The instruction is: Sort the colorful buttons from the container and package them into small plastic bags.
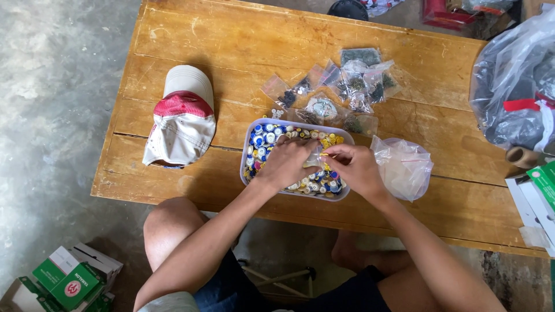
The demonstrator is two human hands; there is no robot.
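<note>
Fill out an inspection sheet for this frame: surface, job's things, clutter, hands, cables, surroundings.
Surface: worn wooden table, planks scratched.
Job's things: shallow tray full of mixed buttons; small clear bag pinched between both hands over it.
Clutter: cap left of tray; small filled bags behind it; empty clear bags at its right; large plastic sack and tape roll at the right edge.
Hands: left hand and right hand over the tray, fingers closed on the small bag.
Cables: nothing seen.
Surroundings: concrete floor; green-and-white boxes lower left.
</note>
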